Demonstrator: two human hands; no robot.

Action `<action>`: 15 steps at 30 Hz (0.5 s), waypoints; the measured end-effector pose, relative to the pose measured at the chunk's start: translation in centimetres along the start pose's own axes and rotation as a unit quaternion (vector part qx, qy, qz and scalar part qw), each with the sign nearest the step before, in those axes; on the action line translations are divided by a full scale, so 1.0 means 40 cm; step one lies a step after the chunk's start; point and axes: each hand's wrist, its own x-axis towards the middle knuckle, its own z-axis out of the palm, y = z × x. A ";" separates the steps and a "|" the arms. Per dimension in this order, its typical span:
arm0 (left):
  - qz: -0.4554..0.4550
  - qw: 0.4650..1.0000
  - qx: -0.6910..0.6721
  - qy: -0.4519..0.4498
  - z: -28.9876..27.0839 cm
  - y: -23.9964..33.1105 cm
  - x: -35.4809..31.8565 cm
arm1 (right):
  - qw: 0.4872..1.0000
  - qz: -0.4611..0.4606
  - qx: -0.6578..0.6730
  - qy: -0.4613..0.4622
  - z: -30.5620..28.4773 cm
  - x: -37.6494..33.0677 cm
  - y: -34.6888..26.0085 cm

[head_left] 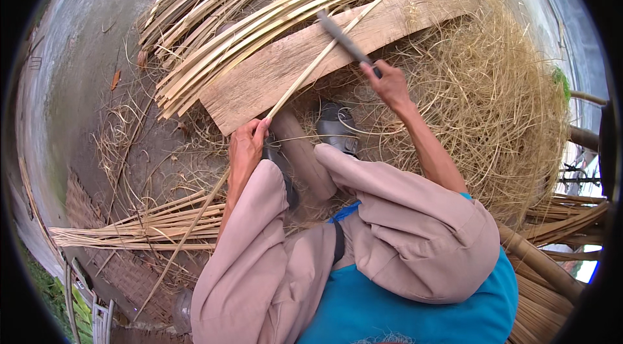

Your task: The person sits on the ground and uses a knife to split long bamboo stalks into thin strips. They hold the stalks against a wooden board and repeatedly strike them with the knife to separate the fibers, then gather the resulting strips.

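While the left hand (246, 143) pinches the bamboo strip (324, 52) across the plank (272, 78), the right hand (388, 82) grips a knife (344, 37) against it.

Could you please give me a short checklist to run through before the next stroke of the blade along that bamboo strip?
1. Left hand grips the bamboo strip: ok.
2. Right hand closed on the knife handle: ok.
3. Blade laid against the strip over the wooden plank: ok.
4. Left fingers well away from the blade: ok.
5. Sandalled foot clear of the blade's path: cannot tell.
6. Blade sharpness: cannot tell.
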 end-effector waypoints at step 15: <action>-0.124 0.952 -0.173 -0.222 -0.046 -0.081 0.077 | 0.970 -0.242 -0.017 0.017 0.120 -0.154 -0.079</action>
